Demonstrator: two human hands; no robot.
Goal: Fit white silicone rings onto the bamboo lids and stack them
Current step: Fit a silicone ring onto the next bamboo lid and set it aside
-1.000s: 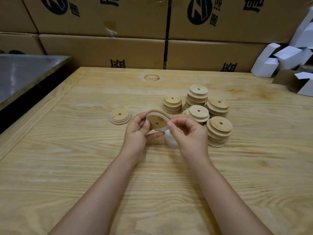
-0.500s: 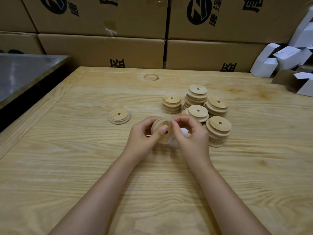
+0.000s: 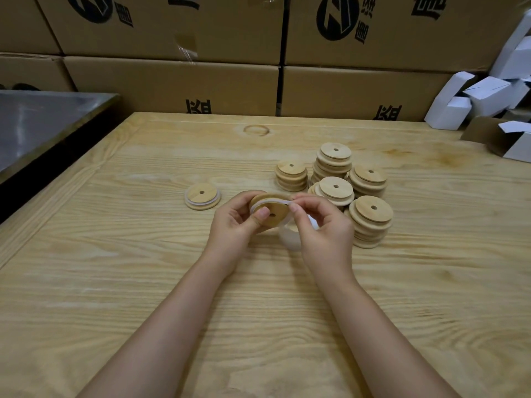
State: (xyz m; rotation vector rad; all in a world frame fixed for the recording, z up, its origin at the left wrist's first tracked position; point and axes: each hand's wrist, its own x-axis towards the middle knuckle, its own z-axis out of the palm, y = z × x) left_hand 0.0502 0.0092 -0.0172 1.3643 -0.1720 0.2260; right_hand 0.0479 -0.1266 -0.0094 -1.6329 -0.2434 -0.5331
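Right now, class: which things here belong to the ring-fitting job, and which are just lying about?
Job:
held lid
ring
left hand
right hand
lid stacks
ringed lid
loose rings

Lying about:
cartons
white boxes
metal top

Packing or stockroom setting. Printed cardboard cartons point(image 3: 172, 81) stacked behind wooden worktable point(image 3: 115, 268). Folded white boxes point(image 3: 485, 96) heaped right.

Both hands meet above the middle of the table point(image 3: 115, 282), the left hand point(image 3: 232, 228) and right hand point(image 3: 324, 234) holding a lid point(image 3: 273, 211) between them. Stacks of lids point(image 3: 334, 182) stand just behind and to the right; a single lid point(image 3: 202, 196) lies to the left. Cartons point(image 3: 172, 81) line the table's far edge, with small boxes point(image 3: 485, 96) at far right.
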